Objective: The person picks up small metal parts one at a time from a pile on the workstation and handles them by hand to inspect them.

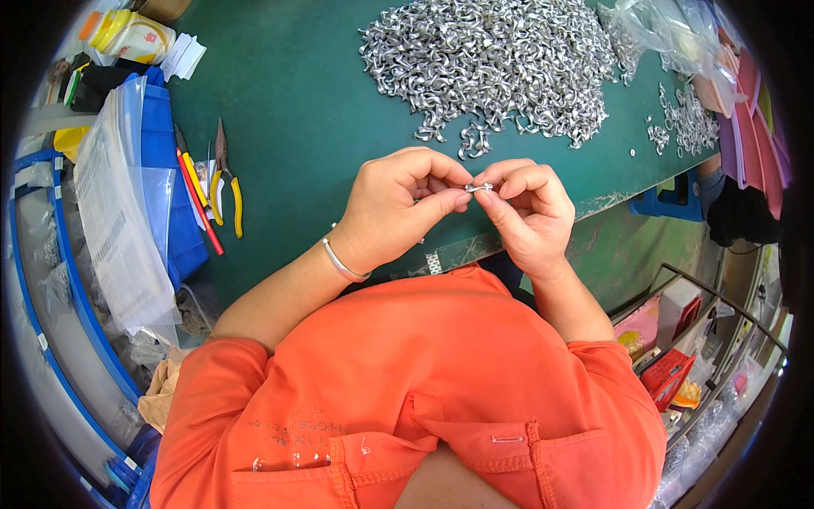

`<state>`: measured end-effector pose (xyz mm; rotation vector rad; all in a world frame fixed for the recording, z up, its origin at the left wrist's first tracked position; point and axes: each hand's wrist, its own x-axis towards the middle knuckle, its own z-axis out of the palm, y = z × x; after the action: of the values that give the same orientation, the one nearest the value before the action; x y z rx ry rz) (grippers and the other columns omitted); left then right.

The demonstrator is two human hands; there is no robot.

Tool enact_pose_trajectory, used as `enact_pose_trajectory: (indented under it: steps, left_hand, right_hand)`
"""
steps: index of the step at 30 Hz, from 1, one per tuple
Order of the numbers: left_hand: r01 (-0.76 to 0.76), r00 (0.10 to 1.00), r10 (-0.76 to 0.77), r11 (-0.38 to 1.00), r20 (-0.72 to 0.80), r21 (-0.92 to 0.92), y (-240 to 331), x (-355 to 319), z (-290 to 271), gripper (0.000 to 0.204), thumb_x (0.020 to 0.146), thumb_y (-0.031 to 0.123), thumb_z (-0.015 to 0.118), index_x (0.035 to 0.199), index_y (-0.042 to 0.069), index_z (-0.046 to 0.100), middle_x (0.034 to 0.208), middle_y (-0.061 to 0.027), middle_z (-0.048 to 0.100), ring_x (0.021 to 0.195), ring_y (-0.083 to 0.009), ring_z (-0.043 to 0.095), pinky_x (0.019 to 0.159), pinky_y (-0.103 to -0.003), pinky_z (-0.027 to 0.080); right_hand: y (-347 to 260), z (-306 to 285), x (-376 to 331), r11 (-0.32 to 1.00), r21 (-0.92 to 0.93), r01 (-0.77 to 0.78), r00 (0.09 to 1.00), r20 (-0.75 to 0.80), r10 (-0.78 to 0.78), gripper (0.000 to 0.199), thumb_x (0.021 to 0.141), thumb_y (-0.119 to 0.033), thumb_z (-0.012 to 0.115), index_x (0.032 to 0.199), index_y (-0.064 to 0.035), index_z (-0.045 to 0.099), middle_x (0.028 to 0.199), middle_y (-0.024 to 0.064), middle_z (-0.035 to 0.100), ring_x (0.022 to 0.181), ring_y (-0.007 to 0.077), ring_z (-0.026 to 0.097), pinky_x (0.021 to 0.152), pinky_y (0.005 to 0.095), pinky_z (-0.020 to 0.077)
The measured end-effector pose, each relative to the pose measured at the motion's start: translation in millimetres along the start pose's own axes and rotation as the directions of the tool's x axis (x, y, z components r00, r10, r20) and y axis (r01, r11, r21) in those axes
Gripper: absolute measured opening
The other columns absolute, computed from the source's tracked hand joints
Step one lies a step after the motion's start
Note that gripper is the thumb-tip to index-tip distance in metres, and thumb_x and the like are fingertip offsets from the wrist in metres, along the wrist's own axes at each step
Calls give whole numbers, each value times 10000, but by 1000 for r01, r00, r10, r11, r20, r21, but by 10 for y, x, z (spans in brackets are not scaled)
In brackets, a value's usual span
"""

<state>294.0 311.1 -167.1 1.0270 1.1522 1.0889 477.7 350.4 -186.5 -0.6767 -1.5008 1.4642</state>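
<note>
Head view over the green worktable: from where I stand, someone in an orange shirt sits close to the near edge, both hands drawn together just above it. The left hand is nearly closed, thumb and forefinger tips pinching one end of a small silvery metal fitting; a silver bangle circles that wrist. The right hand is likewise curled, its thumb and forefinger pressed on the other end, so the fitting sits between the two pinches. Beyond them, toward the far edge, lies a broad heap of curved metal pieces, with a small cluster on the side facing the hands. Near the surface's right end there's a scatter of metal rings, and a clear plastic bag by the far right corner. Over toward the left edge, yellow-handled pliers lie near a red pen, beside a blue bin; a white-and-yellow jar is by the far left corner.
</note>
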Motion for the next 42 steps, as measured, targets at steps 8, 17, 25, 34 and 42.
enact_pose_trajectory:
  steps: [8, 17, 25, 34, 42]
  left_hand:
    - [94, 994, -96, 994, -50, -50, 17, -4, 10, 156, 846, -38, 672, 995, -45, 627, 912, -79, 668, 829, -146, 675, 750, -252, 564]
    - [-28, 994, 16, 993, -106, -111, -21, 38, -27, 109, 859, -41, 658, 960, -29, 617, 878, -51, 640, 765, -109, 642, 694, -228, 535]
    - [-180, 892, 436, 584, -118, 792, -63, 166, -291, 276, 750, -30, 675, 1016, 26, 628, 917, -84, 565, 847, -206, 577, 741, -292, 479]
    - [-328, 935, 339, 703, 109, 631, -145, 228, -110, 290, 777, -47, 647, 1062, 4, 625, 1017, -120, 614, 921, -267, 632, 796, -336, 510]
    - [-177, 972, 230, 847, -45, 502, -63, 195, -101, 213, 817, -31, 632, 1023, 14, 661, 969, -69, 622, 816, -126, 636, 681, -232, 497]
  right_hand:
    - [13, -69, 122, 961, -236, 143, 986, -48, -158, 177, 799, 95, 683, 859, -13, 557, 893, 104, 640, 801, 142, 620, 731, 266, 512]
    - [-310, -2177, 1803, 455, -890, -10, 711, -327, -623, 124, 821, -99, 713, 890, -12, 657, 802, 70, 678, 704, 127, 628, 691, 279, 513]
    - [-149, -943, 1127, 567, -774, 283, 943, 117, -311, 139, 800, 24, 604, 923, -24, 651, 895, 102, 679, 817, 213, 652, 747, 322, 520]
    - [-19, -387, 396, 735, -586, 340, 912, 397, -106, 256, 723, 137, 561, 914, -22, 619, 945, 107, 655, 884, 295, 625, 782, 369, 504]
    - [20, -367, 252, 647, -705, 289, 947, 308, -88, 198, 726, 52, 678, 886, -43, 609, 850, 81, 643, 812, 279, 599, 726, 370, 484]
